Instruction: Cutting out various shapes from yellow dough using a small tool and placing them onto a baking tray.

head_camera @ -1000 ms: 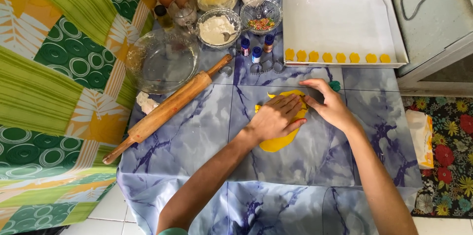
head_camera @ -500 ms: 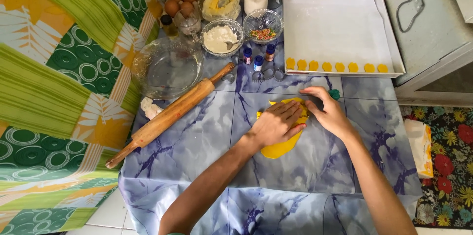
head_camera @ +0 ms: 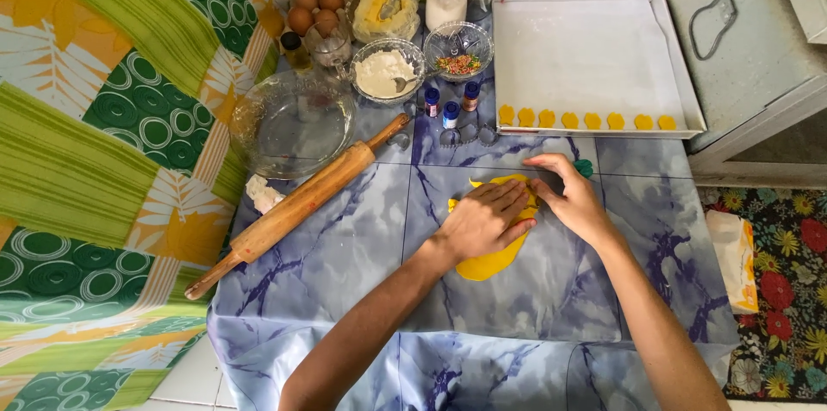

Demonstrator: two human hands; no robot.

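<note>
A flat sheet of yellow dough (head_camera: 488, 261) lies on the blue marbled cloth (head_camera: 345, 239). My left hand (head_camera: 482, 220) rests flat on the dough, fingers together. My right hand (head_camera: 573, 197) touches the dough's right edge, its fingers curled over something I cannot make out. Beyond them a white baking tray (head_camera: 594, 49) holds a row of several small yellow dough cut-outs (head_camera: 586, 121) along its near edge.
A wooden rolling pin (head_camera: 301, 200) lies diagonally at left beside an empty glass bowl (head_camera: 291, 122). Behind stand eggs (head_camera: 312, 8), a bowl of flour (head_camera: 388, 71), a bowl of sprinkles (head_camera: 458, 51), a jar, small bottles (head_camera: 450, 102) and metal cutters (head_camera: 469, 133).
Both hands stay on the dough, with the right hand shifted slightly along its right edge. The camera view has moved a little.
</note>
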